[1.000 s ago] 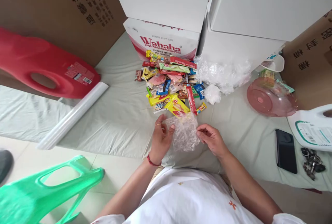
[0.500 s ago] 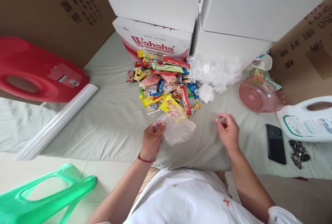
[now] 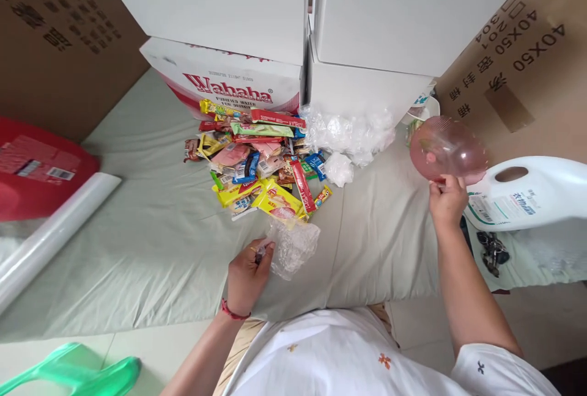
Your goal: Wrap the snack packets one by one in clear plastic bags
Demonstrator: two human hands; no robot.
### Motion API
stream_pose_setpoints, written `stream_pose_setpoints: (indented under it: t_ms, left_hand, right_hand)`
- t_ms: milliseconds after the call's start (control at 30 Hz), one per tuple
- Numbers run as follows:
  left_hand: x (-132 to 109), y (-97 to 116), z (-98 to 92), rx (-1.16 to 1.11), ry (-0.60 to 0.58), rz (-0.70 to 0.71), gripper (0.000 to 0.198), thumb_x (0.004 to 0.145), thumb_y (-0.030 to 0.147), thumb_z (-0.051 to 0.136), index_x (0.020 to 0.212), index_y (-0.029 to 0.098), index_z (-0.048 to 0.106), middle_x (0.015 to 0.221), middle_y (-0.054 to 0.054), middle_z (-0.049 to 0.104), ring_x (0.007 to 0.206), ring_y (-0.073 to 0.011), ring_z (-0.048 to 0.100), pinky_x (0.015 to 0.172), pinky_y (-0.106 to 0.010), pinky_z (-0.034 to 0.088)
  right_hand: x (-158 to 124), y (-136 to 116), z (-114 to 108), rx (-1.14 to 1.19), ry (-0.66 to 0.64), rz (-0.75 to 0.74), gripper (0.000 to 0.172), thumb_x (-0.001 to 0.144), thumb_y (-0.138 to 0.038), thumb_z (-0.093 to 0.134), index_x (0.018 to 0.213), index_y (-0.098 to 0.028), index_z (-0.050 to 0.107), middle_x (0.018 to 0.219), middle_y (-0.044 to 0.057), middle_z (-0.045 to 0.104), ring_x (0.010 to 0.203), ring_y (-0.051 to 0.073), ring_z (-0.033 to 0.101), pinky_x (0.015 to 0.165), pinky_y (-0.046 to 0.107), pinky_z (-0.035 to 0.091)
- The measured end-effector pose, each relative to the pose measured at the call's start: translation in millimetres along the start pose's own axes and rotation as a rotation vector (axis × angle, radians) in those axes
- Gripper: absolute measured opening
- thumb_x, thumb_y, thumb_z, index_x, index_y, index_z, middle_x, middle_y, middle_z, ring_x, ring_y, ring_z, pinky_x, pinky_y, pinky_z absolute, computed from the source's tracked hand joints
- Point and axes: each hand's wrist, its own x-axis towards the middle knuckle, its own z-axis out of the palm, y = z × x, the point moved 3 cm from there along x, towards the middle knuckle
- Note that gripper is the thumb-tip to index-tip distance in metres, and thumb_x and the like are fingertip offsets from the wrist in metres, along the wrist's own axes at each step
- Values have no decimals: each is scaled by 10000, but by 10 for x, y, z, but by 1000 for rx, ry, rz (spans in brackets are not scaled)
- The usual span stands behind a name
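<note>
My left hand (image 3: 247,271) is closed, pinching a crumpled clear plastic bag (image 3: 293,246) that rests on the pale green sheet (image 3: 151,243) just in front of a pile of colourful snack packets (image 3: 257,164). My right hand (image 3: 447,200) is out to the right, gripping the rim of a translucent pink plastic bowl (image 3: 447,148) and holding it tilted up off the sheet, beside a white jug (image 3: 527,194).
White boxes (image 3: 367,11) and a Wahaha carton (image 3: 220,81) stand behind the snacks, with crumpled clear plastic (image 3: 348,133) at their foot. Brown cartons flank both sides. A red jug (image 3: 36,170) and a film roll (image 3: 50,234) lie left; keys (image 3: 493,252) right; a green stool (image 3: 77,371) below.
My right hand left the bag, reached right and lifted the pink bowl off the sheet. My left hand kept hold of the bag. The view swung to the right.
</note>
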Motion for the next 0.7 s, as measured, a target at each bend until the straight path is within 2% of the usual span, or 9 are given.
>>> stream_pose_setpoints:
  t_ms: [133,267,367,467,533,633,700]
  left_hand:
    - [19,-9,19,37,-11,42,419,935,512,546,1019,171,775,894,-60,808,740,-196,724,678,-271,527]
    - [16,-24,23,51,-4,71,410,937,509,555,1011,171,775,923,-74,818,785,-215,757,682,-274,544]
    - [9,-24,21,47,-1,86,398,942,502,558,995,171,772,903,-70,817,771,-210,758,670,-268,544]
    - [7,-17,18,49,-7,94,381,944,492,559,986,175,768,865,-56,809,727,-198,744,649,-263,536]
    - [8,-7,18,50,-9,96,372,943,483,562,983,176,768,858,-51,805,728,-195,741,658,-262,536]
    - [7,10,23,41,-11,82,359,935,470,569,982,177,771,879,-54,807,767,-198,746,686,-262,538]
    - [1,17,21,17,-2,53,354,922,469,584,980,176,774,889,-56,807,762,-195,735,688,-262,535]
  right_hand:
    - [644,-5,-35,5,19,-3,156,816,-149,739,966,-153,695,1044,101,618,797,171,502,837,354,418]
    - [1354,-77,150,35,-34,50,128,814,-141,767,919,-130,694,1003,76,619,740,115,445,820,341,378]
    - [1726,-166,322,51,-52,71,176,816,-166,756,946,-69,688,1049,100,625,775,94,479,852,348,360]
    - [1964,-222,474,87,-94,80,370,805,-168,745,1106,26,650,1240,208,581,918,100,565,888,342,346]
    - [2052,-203,550,119,-128,90,582,763,-145,781,1268,61,577,1403,309,471,1056,116,591,901,318,348]
    - [2058,-77,615,138,-162,115,872,666,-99,853,1420,85,457,1543,418,283,1253,167,559,908,297,369]
    - [1977,29,615,135,-144,99,932,627,-58,863,1429,128,425,1541,480,241,1329,225,530,908,326,389]
